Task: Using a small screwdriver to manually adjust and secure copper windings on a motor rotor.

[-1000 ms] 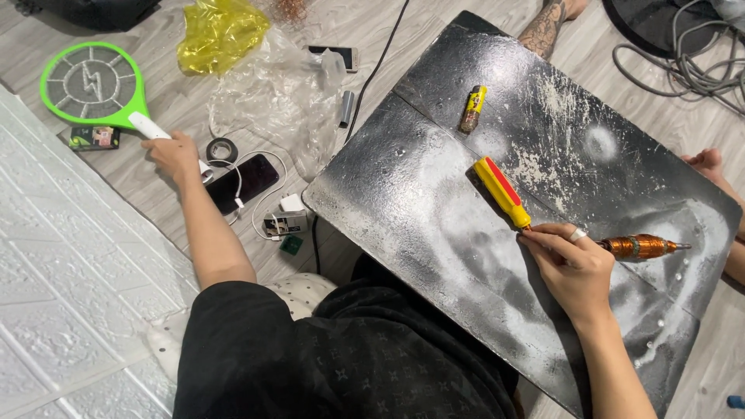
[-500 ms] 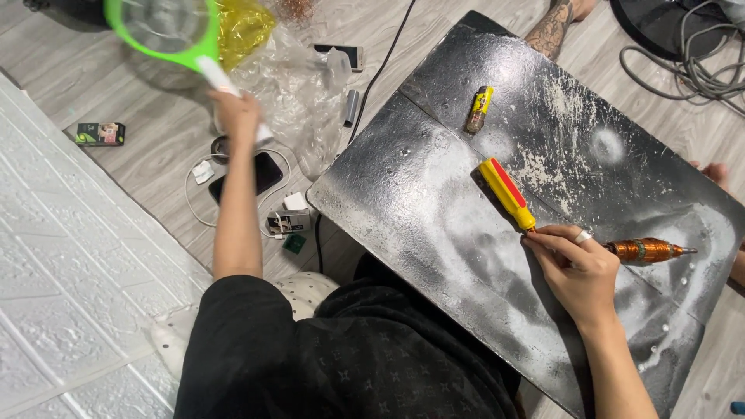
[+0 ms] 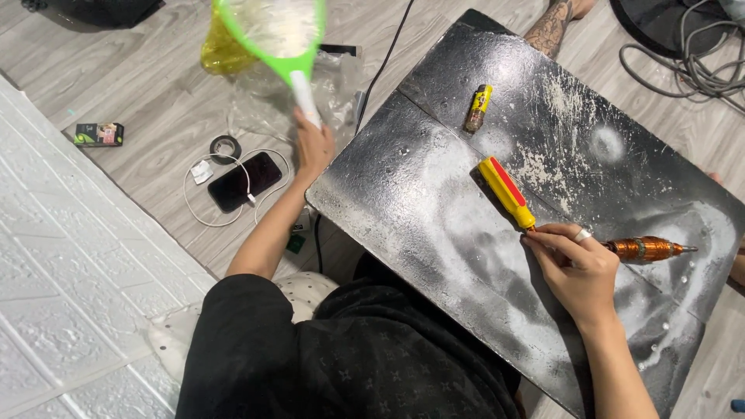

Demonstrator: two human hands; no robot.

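Green racket [image 3: 273, 31], yellow-and-red screwdriver [image 3: 506, 192], copper-coloured tool [image 3: 644, 248], black board [image 3: 466, 225] dusted white.

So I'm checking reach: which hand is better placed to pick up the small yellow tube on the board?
Probably right. The right hand rests on the board, holding only the tool, nearer the tube. The left hand is off the board, gripping the racket.

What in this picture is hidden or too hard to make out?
1. Green racket, head view: its top is cut off by the frame edge, and motion blurs it.
2. Copper-coloured tool: the right hand covers its middle.
3. Small dark box on the floor: its print is too small to tell.
4. Left hand: its fingers wrap the handle, hiding the palm.
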